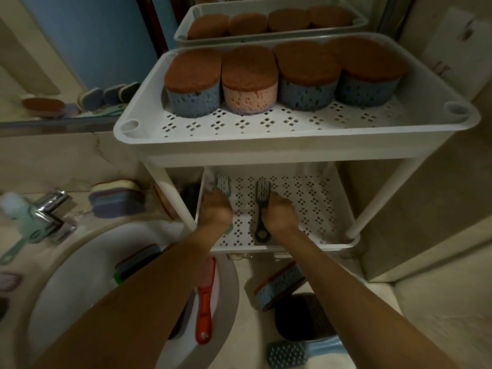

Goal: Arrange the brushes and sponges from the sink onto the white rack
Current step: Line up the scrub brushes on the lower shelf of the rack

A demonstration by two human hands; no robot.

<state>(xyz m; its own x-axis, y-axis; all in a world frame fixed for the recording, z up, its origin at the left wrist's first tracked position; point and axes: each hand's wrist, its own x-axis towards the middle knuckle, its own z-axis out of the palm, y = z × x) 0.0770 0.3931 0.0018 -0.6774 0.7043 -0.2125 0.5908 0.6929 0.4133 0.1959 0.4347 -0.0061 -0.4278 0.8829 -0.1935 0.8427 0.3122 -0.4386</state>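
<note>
Both hands are pictured inside the lower shelf (306, 198) of the white rack (292, 153), at centre frame. The left hand (216, 207) is curled over the handle of a teal brush (223, 182), whose head lies near the shelf's back left corner. The right hand (279, 210) is closed on the neck of a dark brush (262, 190), which is laid flat nearby with its handle toward the frame's lower edge. On the top shelf (239, 123), four brown-topped sponges (285, 75) are lined along the back wall. At lower left, a red brush (205, 310) is seen in the sink (229, 288). A blue sponge (279, 288) lies on the counter (247, 328).
</note>
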